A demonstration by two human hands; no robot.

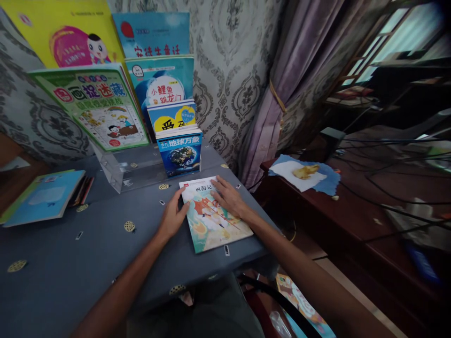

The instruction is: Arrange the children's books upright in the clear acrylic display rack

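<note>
A paperback book (211,218) with an illustrated cover and Chinese title lies flat near the table's right edge. At its left edge, my left hand (173,213) rests with the fingers stretched out and the thumb apart, touching the cover. My right hand (230,199) lies over the upper right part of the same book, fingers spread on the cover and reaching its top edge. Neither hand is wrapped round anything. Just beyond the book, a small blue book with a globe (181,155) stands upright in front of a row of others.
A clear stand (111,169) bears a green-covered book (102,108). More books (44,197) lie at the left on the grey tablecloth (105,249). Right of a gap, a dark red table (317,220) carries cables and a blue cloth (327,180). A purple curtain (282,84) hangs behind.
</note>
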